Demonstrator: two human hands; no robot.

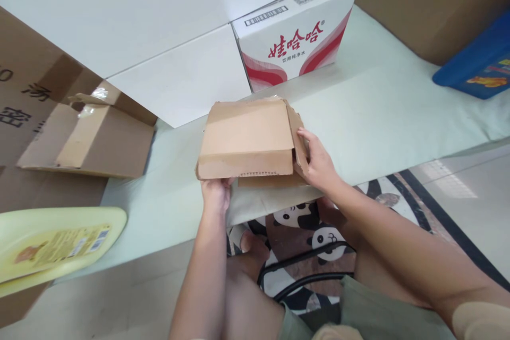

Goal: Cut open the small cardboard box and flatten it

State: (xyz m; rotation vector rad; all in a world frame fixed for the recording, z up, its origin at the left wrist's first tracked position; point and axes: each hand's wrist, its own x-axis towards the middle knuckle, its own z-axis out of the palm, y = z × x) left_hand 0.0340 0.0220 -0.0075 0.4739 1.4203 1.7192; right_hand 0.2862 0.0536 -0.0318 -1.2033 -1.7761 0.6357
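Observation:
A small brown cardboard box (247, 127) is between my hands over the pale green cloth. My left hand (216, 193) holds it from below at the front left corner, and most of those fingers are hidden under the cardboard. On the right side, my right hand (316, 159) grips a side flap, thumb on the outer edge. That flap stands slightly apart from the box, with a dark gap at the front right corner. Another strip of cardboard shows beneath the front edge.
Behind stand a white-and-red water carton (295, 37) and plain white boxes (187, 77). An opened cardboard box (107, 138) lies left, with a yellow plastic item (59, 244) in front. At right are a blue item (474, 64) and a large brown carton (430, 5).

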